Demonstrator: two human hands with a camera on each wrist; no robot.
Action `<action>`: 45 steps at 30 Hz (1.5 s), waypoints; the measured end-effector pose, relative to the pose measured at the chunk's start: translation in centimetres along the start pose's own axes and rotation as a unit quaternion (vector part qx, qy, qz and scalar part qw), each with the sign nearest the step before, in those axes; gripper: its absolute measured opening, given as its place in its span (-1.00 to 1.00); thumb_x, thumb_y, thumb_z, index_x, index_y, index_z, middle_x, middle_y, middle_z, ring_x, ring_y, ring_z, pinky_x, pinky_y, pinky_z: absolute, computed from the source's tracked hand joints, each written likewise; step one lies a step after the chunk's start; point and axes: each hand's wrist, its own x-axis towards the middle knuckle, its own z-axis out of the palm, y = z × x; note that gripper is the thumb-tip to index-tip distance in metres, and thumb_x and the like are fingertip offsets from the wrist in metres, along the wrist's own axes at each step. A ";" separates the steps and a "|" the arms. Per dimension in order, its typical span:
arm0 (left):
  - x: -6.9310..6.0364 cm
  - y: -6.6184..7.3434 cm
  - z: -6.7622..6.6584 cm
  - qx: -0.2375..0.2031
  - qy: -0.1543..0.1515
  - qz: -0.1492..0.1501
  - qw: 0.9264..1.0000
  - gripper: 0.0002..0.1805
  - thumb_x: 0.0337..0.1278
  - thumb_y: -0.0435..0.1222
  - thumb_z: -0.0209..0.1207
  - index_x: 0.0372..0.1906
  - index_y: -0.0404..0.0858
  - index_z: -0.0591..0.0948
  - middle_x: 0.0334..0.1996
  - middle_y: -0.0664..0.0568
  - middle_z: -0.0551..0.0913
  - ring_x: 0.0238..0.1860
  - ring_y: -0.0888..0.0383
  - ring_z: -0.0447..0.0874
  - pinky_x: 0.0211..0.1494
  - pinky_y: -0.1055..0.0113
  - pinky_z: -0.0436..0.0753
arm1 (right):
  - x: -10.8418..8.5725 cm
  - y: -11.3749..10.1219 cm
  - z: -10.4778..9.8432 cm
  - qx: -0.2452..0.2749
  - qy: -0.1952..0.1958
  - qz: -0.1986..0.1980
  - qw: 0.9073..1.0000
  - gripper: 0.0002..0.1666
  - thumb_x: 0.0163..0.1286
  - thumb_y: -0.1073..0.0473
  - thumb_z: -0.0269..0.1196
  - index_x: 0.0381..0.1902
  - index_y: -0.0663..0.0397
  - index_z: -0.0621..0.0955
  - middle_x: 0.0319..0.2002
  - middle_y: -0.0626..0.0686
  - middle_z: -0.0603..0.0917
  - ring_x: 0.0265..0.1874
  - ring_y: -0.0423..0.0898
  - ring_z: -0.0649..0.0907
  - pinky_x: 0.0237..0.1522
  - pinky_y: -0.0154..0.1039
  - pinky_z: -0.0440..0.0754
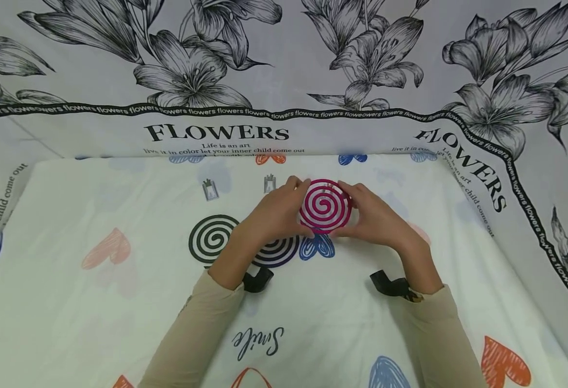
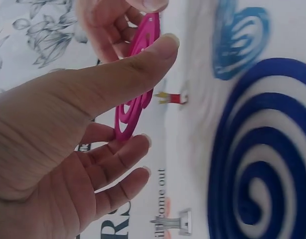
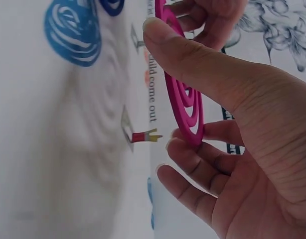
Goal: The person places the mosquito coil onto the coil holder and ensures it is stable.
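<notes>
Both hands hold a magenta spiral coil [image 1: 325, 206], shaped like a mosquito coil, raised above the cloth. My left hand [image 1: 278, 211] pinches its left edge between thumb and fingers; my right hand [image 1: 373, 215] pinches the right edge. In the left wrist view the coil is tilted and seen nearly edge-on. A black-looking spiral coil [image 1: 209, 238] lies flat to the left. Beside it a dark blue coil [image 2: 260, 194] is partly hidden by the left forearm in the head view. Behind the magenta coil stands a small holder with a red and yellow piece [image 3: 143, 136].
Two small metal holders, one at the left [image 1: 210, 189] and one near the left hand [image 1: 270, 183], stand toward the back. A white cloth [image 1: 70, 312] printed with hearts and butterflies covers the table. A flower-printed sheet [image 1: 284, 81] hangs behind it.
</notes>
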 end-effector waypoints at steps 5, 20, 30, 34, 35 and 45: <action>0.5 -0.2 -1.2 -0.035 0.001 -0.006 0.999 0.26 -0.09 0.02 0.64 0.67 -0.22 0.19 0.43 -0.18 0.43 0.37 -0.08 0.62 0.37 -0.01 0.72 | 0.8 -0.4 -0.6 0.008 0.005 0.000 1.000 0.37 0.08 -0.06 0.69 0.69 0.06 0.18 0.35 0.22 0.50 0.28 0.13 0.59 0.32 0.19 0.70; 1.6 0.3 -2.3 -0.118 0.053 -0.015 0.991 0.26 -0.05 -0.10 0.64 0.71 -0.17 0.13 0.54 -0.16 0.32 0.45 -0.08 0.53 0.41 -0.03 0.69 | 2.1 -0.9 -3.3 0.020 0.016 -0.006 1.000 0.31 0.16 0.02 0.65 0.69 0.13 0.16 0.42 0.20 0.53 0.19 0.15 0.66 0.26 0.21 0.72; 2.4 1.6 -1.6 -0.109 0.074 -0.011 0.991 0.31 -0.03 -0.05 0.62 0.73 -0.17 0.05 0.63 -0.15 0.19 0.52 -0.09 0.48 0.37 -0.01 0.72 | 2.1 -0.4 -4.1 0.023 0.024 0.013 0.999 0.35 0.16 0.05 0.64 0.72 0.04 0.11 0.30 0.21 0.54 0.14 0.15 0.67 0.23 0.18 0.74; 2.7 1.8 -1.3 -0.124 0.079 -0.020 0.989 0.23 0.07 0.00 0.56 0.72 -0.17 0.08 0.64 -0.15 0.20 0.50 -0.08 0.52 0.34 0.01 0.74 | 2.2 0.0 -4.1 0.025 0.029 0.020 0.999 0.36 0.16 0.05 0.64 0.73 0.02 0.08 0.38 0.24 0.47 0.18 0.18 0.65 0.21 0.19 0.75; 2.7 1.8 -1.3 -0.128 0.081 -0.023 0.988 0.19 0.11 0.00 0.53 0.72 -0.17 0.09 0.63 -0.16 0.21 0.49 -0.09 0.52 0.33 0.01 0.74 | 2.2 0.0 -4.1 0.027 0.031 0.020 0.999 0.36 0.16 0.05 0.64 0.73 0.02 0.08 0.38 0.24 0.47 0.19 0.18 0.65 0.20 0.18 0.76; 2.7 1.6 -1.7 -0.187 0.117 -0.024 0.975 -0.02 0.23 -0.16 0.47 0.66 -0.23 0.23 0.53 -0.18 0.37 0.49 -0.10 0.50 0.33 0.00 0.74 | 2.3 0.6 -4.1 0.062 0.053 0.001 0.997 0.36 0.13 0.12 0.66 0.73 -0.04 0.11 0.40 0.20 0.46 0.18 0.16 0.66 0.24 0.22 0.74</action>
